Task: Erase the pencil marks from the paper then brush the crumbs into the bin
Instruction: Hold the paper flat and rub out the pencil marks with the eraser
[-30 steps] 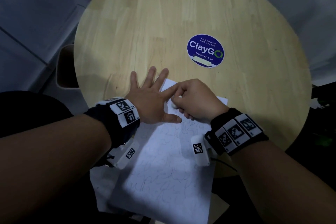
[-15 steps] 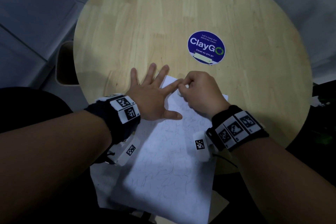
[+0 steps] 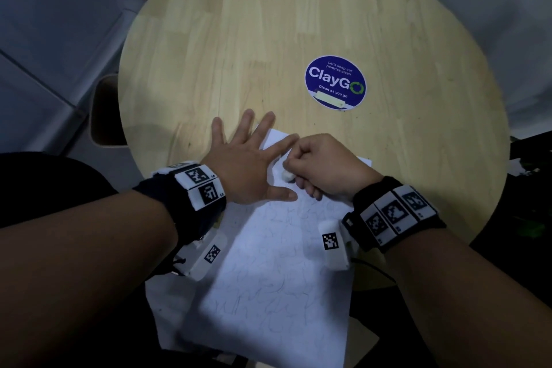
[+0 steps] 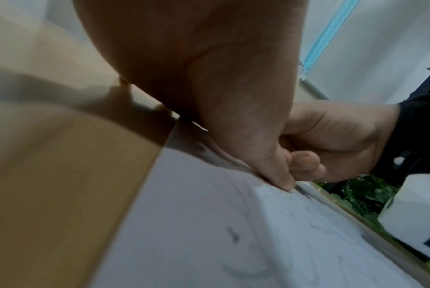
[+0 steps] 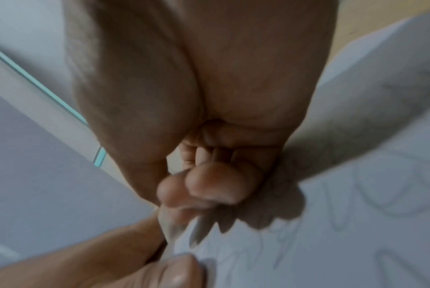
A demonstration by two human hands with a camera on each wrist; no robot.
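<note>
Now the right hand (image 3: pixel 325 166) is pinching a small white eraser (image 3: pixel 287 174) in curled fingers (image 5: pixel 209 181) and rubbing it on the paper (image 3: pixel 268 272), right beside the left hand (image 3: pixel 245 170). Compared with half a second ago the eraser is sitting a little nearer the person, back toward the left thumb, so the hand is working in short back-and-forth strokes over the same far corner of the sheet. The left hand is lying flat with its fingers (image 3: pixel 248 125) spread, palm pressing the paper's far left part against the round wooden table (image 3: pixel 268 24), and it is holding the same place as a second ago. The paper is lying at the table's near edge, hanging partly over it toward the person. Faint pencil scribbles (image 3: pixel 268 287) are covering most of the sheet on the person's side of the hands, so by my judgement the erasing is only beginning and much is left. A round blue sticker (image 3: pixel 335 82) is sitting on the table beyond the hands. Left of the table, below its edge, an open container (image 3: pixel 103 110) is standing, probably the bin. I cannot tell whether crumbs are gathering yet; brushing is waiting until the marks are gone.
</note>
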